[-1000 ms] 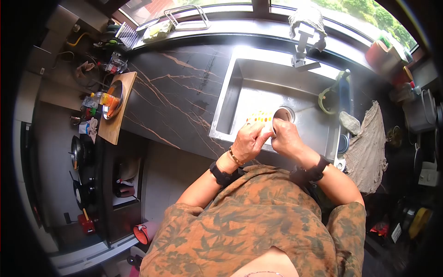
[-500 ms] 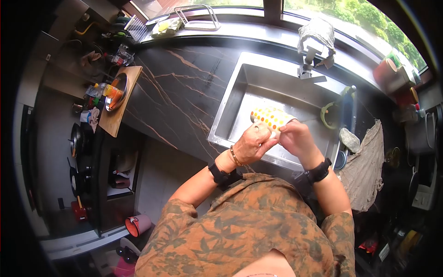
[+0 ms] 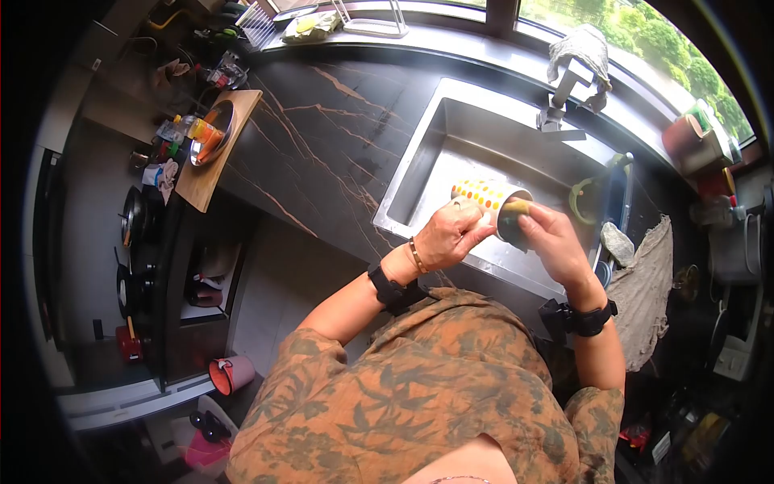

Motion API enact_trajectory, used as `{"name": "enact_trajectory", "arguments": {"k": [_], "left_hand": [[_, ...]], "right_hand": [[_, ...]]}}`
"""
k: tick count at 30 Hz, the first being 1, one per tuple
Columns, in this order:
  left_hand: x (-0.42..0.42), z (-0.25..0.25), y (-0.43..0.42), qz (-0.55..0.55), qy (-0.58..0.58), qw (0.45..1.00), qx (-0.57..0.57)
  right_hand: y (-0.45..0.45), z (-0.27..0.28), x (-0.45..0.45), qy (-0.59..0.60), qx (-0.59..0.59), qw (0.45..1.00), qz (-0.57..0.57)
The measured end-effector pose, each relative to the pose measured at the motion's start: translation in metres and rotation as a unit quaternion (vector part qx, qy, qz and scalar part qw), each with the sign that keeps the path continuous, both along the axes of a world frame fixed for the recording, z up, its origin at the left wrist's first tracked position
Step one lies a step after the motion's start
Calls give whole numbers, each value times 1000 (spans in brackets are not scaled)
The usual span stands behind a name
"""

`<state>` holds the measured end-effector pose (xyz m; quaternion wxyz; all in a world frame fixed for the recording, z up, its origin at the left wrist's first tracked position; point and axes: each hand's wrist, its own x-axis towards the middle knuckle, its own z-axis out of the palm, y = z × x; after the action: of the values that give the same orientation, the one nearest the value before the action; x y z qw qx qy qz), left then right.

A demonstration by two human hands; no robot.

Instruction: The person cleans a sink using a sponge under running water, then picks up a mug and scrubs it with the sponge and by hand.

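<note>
Over the near part of the steel sink, my left hand holds a white mug with orange and yellow dots. The mug is tipped on its side, its mouth toward the right. My right hand pinches a yellow and dark green sponge at the mug's mouth. The sponge covers part of the opening, so the inside of the mug is mostly hidden.
A cloth-wrapped faucet rises behind the sink. A green strainer sits in its right side. A grey cloth and a pale stone-like lump lie to the right. At the left, a wooden board carries a steel plate.
The mug's mouth has turned toward the right. My right hand has moved right, and the sponge now shows between its fingers. The whole view has shifted.
</note>
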<state>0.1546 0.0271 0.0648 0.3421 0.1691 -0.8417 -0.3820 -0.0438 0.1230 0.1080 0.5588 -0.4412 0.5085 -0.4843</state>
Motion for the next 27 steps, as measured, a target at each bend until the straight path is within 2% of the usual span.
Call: {"name": "enact_trajectory", "arguments": {"k": [1,3,6,7,9,12,14,15,16,17,19,21,22,25,27], "left_hand": [[0,-1,3,-2,5,1000,-1],[-2,1,8,-16,24,999,-44],[-6,7,13,-63,50,992,-94],[-4,11,13,-65,36,993,-89],[-2,17,9,-71,8,994,-77],[1,15,2,-74,41,986,-142],[7,20,0,-73,44,983,-160],[11,19,-1,-65,34,989,-127],[14,18,-2,-57,25,994,-95],[17,20,-3,-49,16,997,-64],[16,22,0,-64,-18,997,-40],[8,8,6,-78,-16,996,-42],[6,-1,5,-77,-24,996,-34],[3,7,2,-29,2,1000,5],[2,20,-2,-4,-16,999,-29]], "right_hand": [[0,-4,4,-179,63,982,-25],[1,-5,16,-312,35,949,7],[-8,-6,23,-447,24,894,11],[-9,-5,22,-434,59,899,-22],[-15,-8,26,-347,-12,938,15],[-22,-9,40,-240,-49,969,22],[-20,-5,38,-29,-80,993,79],[-18,-2,36,78,-93,987,107],[-17,0,30,257,-83,951,153],[-15,9,33,348,-159,910,160],[-19,-16,30,505,-146,808,265],[-25,-24,27,440,-252,838,200],[-26,-34,26,460,-229,832,208],[-23,-54,28,424,-219,870,125],[-19,-49,28,382,-164,903,112]]}}
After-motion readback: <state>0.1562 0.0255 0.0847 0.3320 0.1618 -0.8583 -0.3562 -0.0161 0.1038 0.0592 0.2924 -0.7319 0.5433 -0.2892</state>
